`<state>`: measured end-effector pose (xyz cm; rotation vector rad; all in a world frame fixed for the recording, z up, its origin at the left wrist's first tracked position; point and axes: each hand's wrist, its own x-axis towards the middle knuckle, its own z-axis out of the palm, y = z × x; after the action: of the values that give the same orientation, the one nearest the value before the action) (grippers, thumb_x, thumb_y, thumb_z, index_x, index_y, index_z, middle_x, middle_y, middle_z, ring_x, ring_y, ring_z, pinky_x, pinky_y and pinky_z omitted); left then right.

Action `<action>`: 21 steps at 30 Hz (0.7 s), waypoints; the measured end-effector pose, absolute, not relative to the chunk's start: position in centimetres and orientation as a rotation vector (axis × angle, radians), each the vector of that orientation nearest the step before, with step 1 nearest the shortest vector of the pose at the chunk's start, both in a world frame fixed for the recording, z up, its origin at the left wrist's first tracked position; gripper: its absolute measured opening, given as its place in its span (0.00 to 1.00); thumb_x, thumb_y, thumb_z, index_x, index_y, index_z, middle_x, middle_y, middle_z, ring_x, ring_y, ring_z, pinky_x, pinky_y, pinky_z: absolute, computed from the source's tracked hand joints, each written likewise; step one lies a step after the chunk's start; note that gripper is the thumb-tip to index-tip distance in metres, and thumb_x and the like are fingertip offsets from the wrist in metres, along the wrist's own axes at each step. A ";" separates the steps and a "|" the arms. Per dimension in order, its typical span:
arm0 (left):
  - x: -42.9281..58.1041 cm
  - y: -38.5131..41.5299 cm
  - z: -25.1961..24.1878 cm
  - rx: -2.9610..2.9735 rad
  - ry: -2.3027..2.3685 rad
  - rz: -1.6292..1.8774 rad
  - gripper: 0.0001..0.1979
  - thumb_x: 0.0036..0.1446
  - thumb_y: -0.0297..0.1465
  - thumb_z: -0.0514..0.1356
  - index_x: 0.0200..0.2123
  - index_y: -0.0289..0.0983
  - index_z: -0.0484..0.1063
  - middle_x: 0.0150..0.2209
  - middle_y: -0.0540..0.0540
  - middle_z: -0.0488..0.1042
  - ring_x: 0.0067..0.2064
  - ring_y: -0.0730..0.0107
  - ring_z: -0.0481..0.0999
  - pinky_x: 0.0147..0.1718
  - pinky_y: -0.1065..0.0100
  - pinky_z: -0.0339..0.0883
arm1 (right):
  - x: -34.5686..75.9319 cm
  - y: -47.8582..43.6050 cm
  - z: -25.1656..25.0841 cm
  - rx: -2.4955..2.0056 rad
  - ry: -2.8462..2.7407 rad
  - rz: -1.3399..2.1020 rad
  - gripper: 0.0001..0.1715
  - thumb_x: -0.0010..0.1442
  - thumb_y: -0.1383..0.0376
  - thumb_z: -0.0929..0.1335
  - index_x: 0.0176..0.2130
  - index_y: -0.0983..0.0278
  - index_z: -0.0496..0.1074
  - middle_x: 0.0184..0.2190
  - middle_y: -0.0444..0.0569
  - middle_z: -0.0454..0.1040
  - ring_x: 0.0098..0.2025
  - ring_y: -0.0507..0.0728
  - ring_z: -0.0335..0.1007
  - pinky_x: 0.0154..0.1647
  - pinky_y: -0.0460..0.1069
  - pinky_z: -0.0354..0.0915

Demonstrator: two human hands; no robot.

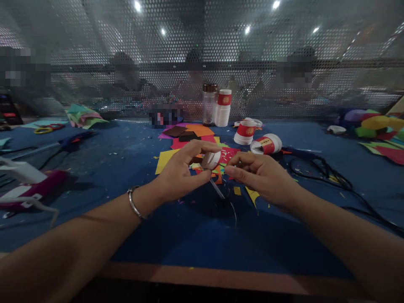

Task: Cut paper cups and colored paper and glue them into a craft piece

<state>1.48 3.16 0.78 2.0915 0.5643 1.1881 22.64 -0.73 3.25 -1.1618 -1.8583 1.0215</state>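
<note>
My left hand grips a small white round piece, likely a cut cup part, between thumb and fingers above the blue table. A thin pale strip hangs down from it. My right hand is right beside it with fingertips pinched together close to the piece; what it pinches is too small to tell. A metal bangle sits on my left wrist. Coloured paper sheets and scraps lie just behind both hands.
A stack of red-and-white paper cups and a clear jar stand at the back by the perforated screen. Loose cups lie right of centre. Black cables run right; a glue gun and scissors lie left.
</note>
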 end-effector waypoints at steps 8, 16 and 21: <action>2.1 3.5 1.4 1.561 0.911 0.955 0.11 0.54 0.31 0.60 0.41 0.36 0.73 0.36 0.48 0.73 0.35 0.72 0.69 0.34 0.70 0.63 | 22.9 -0.6 3.3 -1.369 -1.786 0.865 0.26 0.54 0.43 0.72 0.32 0.63 0.70 0.23 0.42 0.67 0.24 0.50 0.57 0.24 0.47 0.51; 2.2 2.6 1.3 1.735 0.909 0.715 0.15 0.60 0.39 0.55 0.30 0.37 0.75 0.26 0.50 0.70 0.27 0.72 0.66 0.23 0.71 0.58 | 22.5 -0.7 2.7 -1.223 -1.852 0.844 0.20 0.53 0.51 0.75 0.32 0.63 0.70 0.23 0.41 0.68 0.24 0.50 0.61 0.25 0.47 0.56; 2.2 2.0 1.9 1.818 0.904 0.603 0.20 0.61 0.44 0.54 0.24 0.37 0.70 0.21 0.50 0.67 0.23 0.72 0.65 0.20 0.71 0.57 | 22.5 -0.9 2.6 -1.229 -1.893 0.829 0.19 0.54 0.50 0.73 0.30 0.63 0.73 0.21 0.42 0.68 0.23 0.50 0.59 0.24 0.47 0.54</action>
<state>2.23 1.96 1.92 1.8176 0.9036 0.6031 22.47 -0.89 2.65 -1.2286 -1.8930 0.8293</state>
